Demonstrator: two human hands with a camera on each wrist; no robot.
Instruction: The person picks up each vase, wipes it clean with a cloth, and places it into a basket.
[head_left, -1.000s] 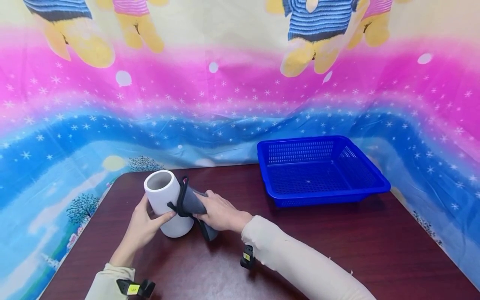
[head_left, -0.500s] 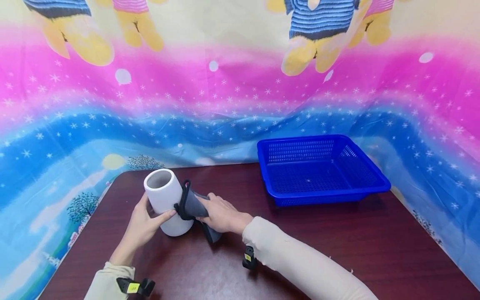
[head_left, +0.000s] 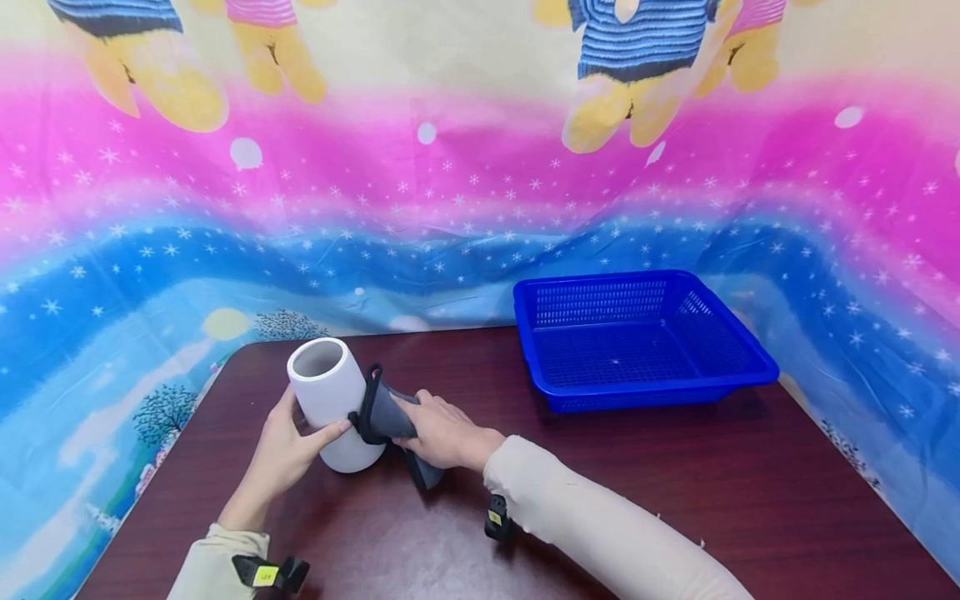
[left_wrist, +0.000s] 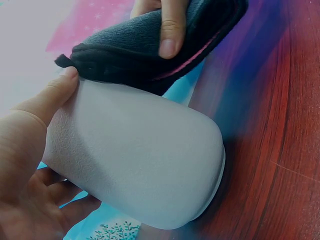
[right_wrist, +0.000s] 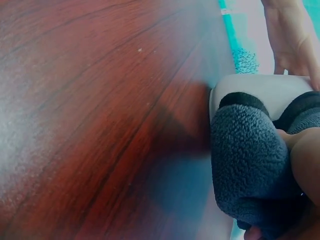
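A white vase (head_left: 326, 404) with a round open mouth stands upright at the left of the table. My left hand (head_left: 285, 458) grips its left side, thumb across the front and fingers behind. In the left wrist view, the thumb tip lies at the black edge of a folded grey cloth (left_wrist: 120, 36). My right hand (head_left: 446, 429) holds that bunched cloth (head_left: 392, 414) against the vase's right side, thumb pressed on it. The cloth has a fuzzy face and black trim, with a loose end hanging below the hand. Fuzzy folds hide part of the right fingers in the right wrist view.
A blue plastic basket (head_left: 547, 390) with perforated walls stands at the back right of the dark red-brown table (head_left: 600, 475). A printed cloth backdrop (head_left: 450, 200) rises behind and along both sides of the table.
My right hand and the grey cloth have shifted slightly right and down along the vase's side, so the black trim overlaps less of it. The left hand and vase stay nearly still.
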